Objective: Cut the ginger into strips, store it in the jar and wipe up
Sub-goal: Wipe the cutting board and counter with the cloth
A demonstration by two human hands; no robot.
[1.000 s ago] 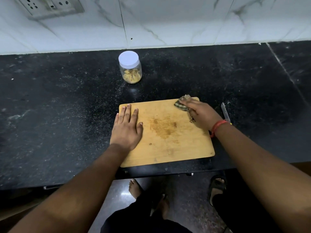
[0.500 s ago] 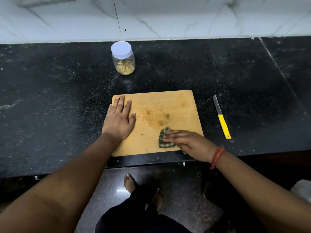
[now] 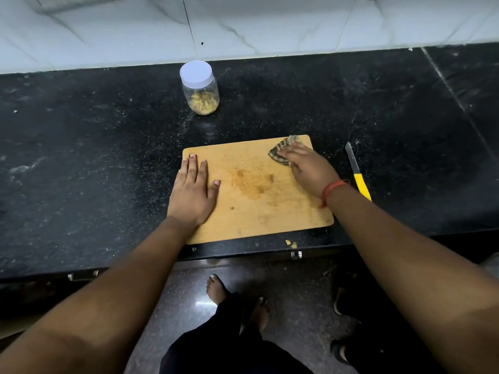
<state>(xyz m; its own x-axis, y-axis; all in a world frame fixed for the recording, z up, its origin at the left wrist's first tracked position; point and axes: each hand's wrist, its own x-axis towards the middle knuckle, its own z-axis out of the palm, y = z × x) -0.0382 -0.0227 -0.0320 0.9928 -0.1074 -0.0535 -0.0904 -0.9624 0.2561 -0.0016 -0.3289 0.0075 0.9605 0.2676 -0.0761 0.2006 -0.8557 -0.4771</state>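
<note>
We press our left hand (image 3: 193, 194) flat, fingers straight and together, on the left side of the rectangular wooden cutting board (image 3: 256, 209), whose long axis runs left to right along the black stone counter (image 3: 81, 157). Our right hand (image 3: 307, 167) holds the crumpled checked cloth (image 3: 280, 155) down with extended fingers at the board's far right corner. The clear white-lidded jar (image 3: 200, 87) with ginger strips (image 3: 204, 103) stands upright behind the board, and the yellow-handled knife (image 3: 357, 172) lies right of it, blade pointing away from us.

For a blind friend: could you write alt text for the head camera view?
A person's right hand presses a cloth on a wooden cutting board's far corner; the left hand lies flat on it. Behind stands a lidded jar; a yellow-handled knife lies right.
</note>
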